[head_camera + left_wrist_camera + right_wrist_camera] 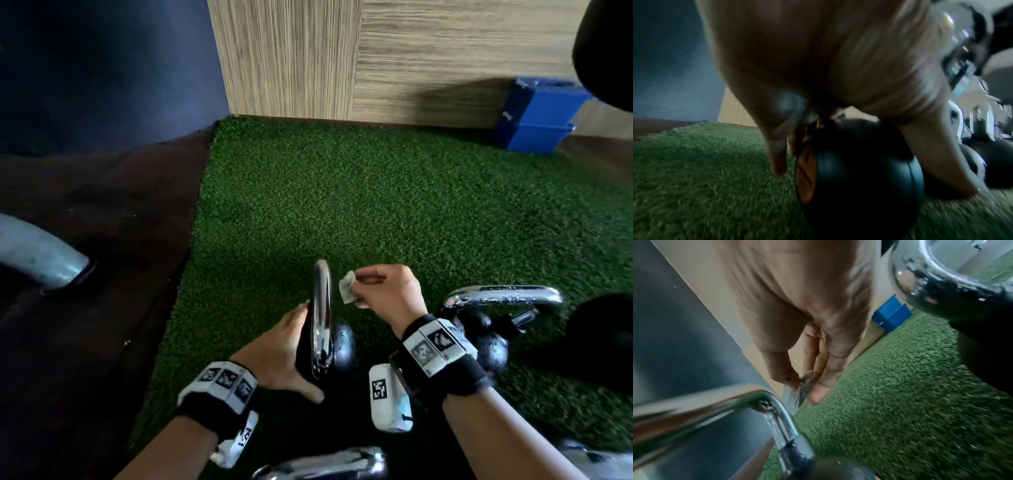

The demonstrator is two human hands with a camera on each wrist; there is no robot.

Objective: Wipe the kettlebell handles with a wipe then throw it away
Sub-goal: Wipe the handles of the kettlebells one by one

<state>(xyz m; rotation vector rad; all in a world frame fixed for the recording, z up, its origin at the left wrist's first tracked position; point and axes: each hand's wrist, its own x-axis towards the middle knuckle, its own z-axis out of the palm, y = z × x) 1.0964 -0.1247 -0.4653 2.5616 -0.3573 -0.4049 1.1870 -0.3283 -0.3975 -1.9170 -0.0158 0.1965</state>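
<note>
Wristbands with black-and-white markers sit closest, at the bottom of the head view, one on each forearm.

Far left of the frame, a dull grey pipe (41,260) lies on dark brown floor (85,212). Right of it begins the turf (359,192), a short, springy green pile.

Low in the centre, the left hand (284,349) lies against the left side of the kettlebell (337,346), fingers straight along its body, thumb spread toward the bottom edge, steadying rather than gripping. The left wrist view shows the ball as smooth matt black with an orange disc on one face, resting on the turf. Its handle (322,315) is a polished chrome loop seen edge-on, hard and probably slick; the bell looks heavy and rigid, so it is best braced at the ball or the loop's base while the loop is rubbed.

Just right of the loop's top, near it but apparently not touching, the right hand (387,291) pinches the wipe (346,287) between thumb and fingertips. The wipe is a small, crumpled, pale scrap: light, limp, likely damp, and easy to fold round the bar.

Further right, a second kettlebell (493,349) lies with its chrome loop up. More chrome handles show along the bottom edge. At upper right, two stacked blue boxes (537,120) stand against the wood-grain wall (428,58).
</note>
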